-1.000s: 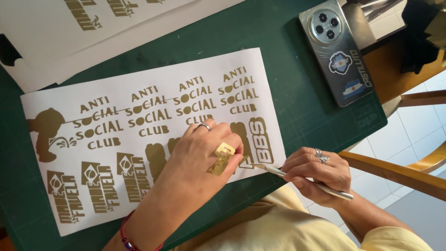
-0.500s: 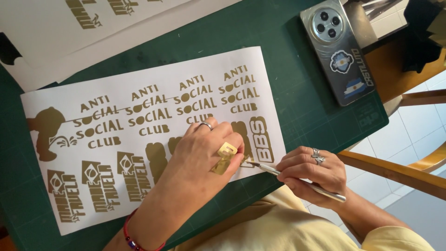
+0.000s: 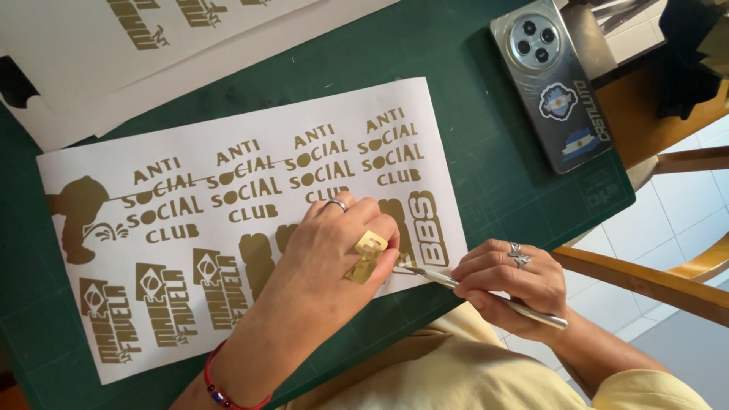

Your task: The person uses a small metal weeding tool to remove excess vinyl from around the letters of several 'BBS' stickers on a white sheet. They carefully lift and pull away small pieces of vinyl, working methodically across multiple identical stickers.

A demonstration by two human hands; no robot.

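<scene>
A white backing sheet (image 3: 228, 114) with several gold cut-vinyl letter and figure decals lies on a dark green cutting mat (image 3: 471, 152). My left hand (image 3: 334, 247) presses flat on the sheet's lower right part, with scraps of gold vinyl (image 3: 366, 257) stuck to the back of its fingers. My right hand (image 3: 509, 285) holds a thin silver craft knife (image 3: 486, 292) like a pen. The blade tip touches the sheet right beside my left fingertips, near a gold three-letter decal (image 3: 429, 228).
More white sheets with gold decals (image 3: 152, 38) lie at the mat's top left. A grey phone (image 3: 550, 80) with stickers on its back rests at the mat's top right corner. A wooden chair arm (image 3: 645, 277) runs past the right edge.
My right hand has slid the knife left, bringing its tip up to my left fingertips. My left hand stays pressed on the sheet.
</scene>
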